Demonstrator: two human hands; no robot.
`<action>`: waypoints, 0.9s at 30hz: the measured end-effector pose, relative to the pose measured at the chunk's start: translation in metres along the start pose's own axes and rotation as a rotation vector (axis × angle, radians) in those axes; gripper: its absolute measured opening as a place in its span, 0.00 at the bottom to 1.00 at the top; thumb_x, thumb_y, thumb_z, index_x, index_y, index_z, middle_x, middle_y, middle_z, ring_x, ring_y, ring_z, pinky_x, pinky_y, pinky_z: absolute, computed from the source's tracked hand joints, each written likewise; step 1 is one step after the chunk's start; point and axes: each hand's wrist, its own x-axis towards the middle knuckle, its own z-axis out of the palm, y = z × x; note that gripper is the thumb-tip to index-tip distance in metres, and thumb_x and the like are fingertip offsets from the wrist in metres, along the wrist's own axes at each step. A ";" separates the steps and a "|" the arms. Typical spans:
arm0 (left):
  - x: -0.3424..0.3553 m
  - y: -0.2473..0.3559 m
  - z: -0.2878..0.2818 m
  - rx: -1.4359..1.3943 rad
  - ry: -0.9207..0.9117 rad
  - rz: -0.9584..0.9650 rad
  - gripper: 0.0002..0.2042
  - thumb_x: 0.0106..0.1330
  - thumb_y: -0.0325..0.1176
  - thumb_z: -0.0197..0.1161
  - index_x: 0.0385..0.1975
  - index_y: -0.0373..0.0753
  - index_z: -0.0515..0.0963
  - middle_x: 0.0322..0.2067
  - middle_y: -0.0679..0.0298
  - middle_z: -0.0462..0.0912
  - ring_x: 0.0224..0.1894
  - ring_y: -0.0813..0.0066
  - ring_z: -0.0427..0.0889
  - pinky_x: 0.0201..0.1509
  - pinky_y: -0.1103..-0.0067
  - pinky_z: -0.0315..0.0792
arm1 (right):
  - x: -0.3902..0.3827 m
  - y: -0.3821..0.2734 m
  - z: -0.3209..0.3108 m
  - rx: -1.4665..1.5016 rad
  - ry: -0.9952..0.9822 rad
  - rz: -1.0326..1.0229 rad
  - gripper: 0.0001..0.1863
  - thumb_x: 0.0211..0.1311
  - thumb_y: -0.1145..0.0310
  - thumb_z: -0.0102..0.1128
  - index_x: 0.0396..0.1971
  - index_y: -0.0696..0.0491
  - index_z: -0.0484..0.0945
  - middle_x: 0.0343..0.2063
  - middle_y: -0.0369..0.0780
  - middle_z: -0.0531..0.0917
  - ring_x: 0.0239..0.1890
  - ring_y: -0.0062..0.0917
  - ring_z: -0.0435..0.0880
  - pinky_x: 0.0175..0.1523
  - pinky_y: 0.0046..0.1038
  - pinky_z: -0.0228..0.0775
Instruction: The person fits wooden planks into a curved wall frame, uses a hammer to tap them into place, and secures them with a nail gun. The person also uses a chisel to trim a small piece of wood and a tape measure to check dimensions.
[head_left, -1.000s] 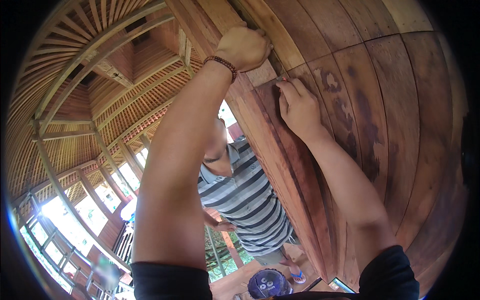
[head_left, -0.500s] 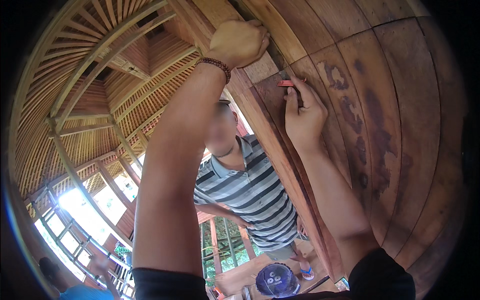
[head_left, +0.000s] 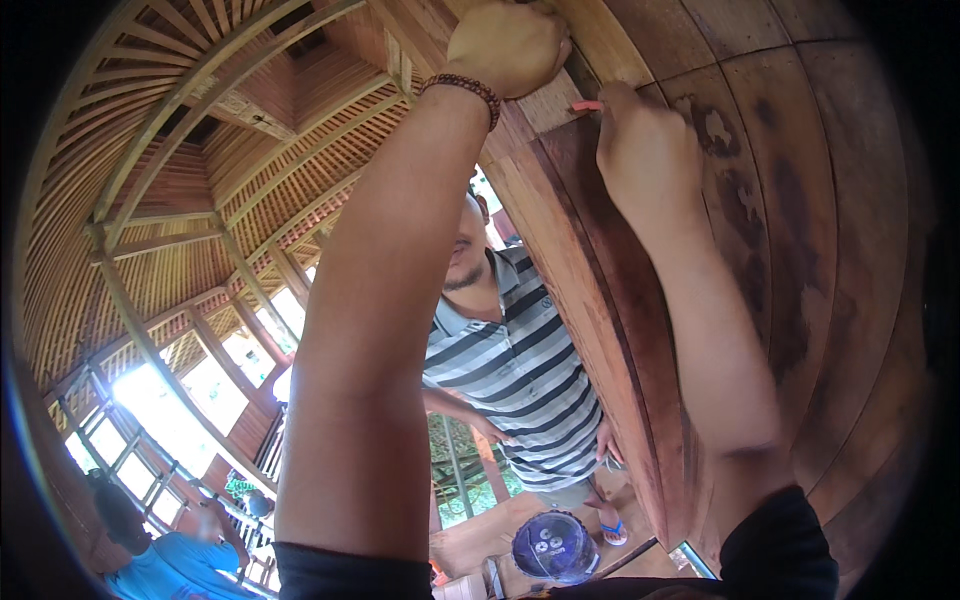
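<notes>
At the top, my left hand (head_left: 510,48), with a beaded bracelet on its wrist, is curled closed on the edge of a wooden beam (head_left: 560,260), fingertips partly hidden. Just right of it, my right hand (head_left: 650,150) grips a small flat red piece (head_left: 587,105), perhaps a pencil, against the wood beside a board joint. Curved wooden planks (head_left: 800,220), some with dark patchy stains, fill the right side around it.
A person in a striped polo (head_left: 510,370) stands below, beside the beam. Another person in blue (head_left: 175,565) is at lower left. A purple bucket (head_left: 555,548) sits on the wooden floor (head_left: 630,500). Slatted roof framing (head_left: 250,160) and posts fill the left.
My right hand has moved upward with the red piece and turned, showing more of its back. The view has shifted slightly. The person in blue has come further into view at lower left.
</notes>
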 end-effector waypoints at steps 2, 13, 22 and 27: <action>0.000 -0.001 0.001 -0.016 -0.003 -0.012 0.15 0.69 0.40 0.52 0.35 0.39 0.84 0.41 0.55 0.86 0.42 0.54 0.87 0.46 0.61 0.80 | 0.022 -0.001 -0.016 -0.114 -0.093 -0.040 0.05 0.64 0.72 0.59 0.36 0.53 0.82 0.28 0.50 0.86 0.35 0.49 0.88 0.40 0.48 0.80; 0.002 -0.005 0.010 -0.039 0.097 -0.084 0.13 0.67 0.34 0.52 0.34 0.41 0.85 0.40 0.56 0.89 0.45 0.58 0.88 0.55 0.64 0.77 | 0.097 -0.029 -0.036 -0.551 -0.506 -0.314 0.11 0.60 0.68 0.71 0.36 0.60 0.83 0.36 0.53 0.87 0.46 0.47 0.88 0.49 0.44 0.82; -0.009 0.001 0.025 -0.186 0.563 -0.258 0.12 0.74 0.36 0.50 0.40 0.42 0.81 0.39 0.59 0.84 0.42 0.55 0.84 0.53 0.57 0.73 | 0.101 -0.009 0.013 -0.542 -0.471 -0.295 0.13 0.60 0.66 0.69 0.38 0.60 0.84 0.39 0.51 0.86 0.46 0.47 0.86 0.51 0.43 0.80; -0.014 0.008 0.030 -0.428 0.754 -0.512 0.10 0.75 0.37 0.49 0.41 0.40 0.76 0.41 0.54 0.81 0.41 0.47 0.81 0.52 0.57 0.73 | 0.133 0.005 0.021 -0.763 -0.666 -0.621 0.10 0.61 0.68 0.66 0.34 0.60 0.85 0.40 0.50 0.85 0.45 0.45 0.86 0.49 0.41 0.78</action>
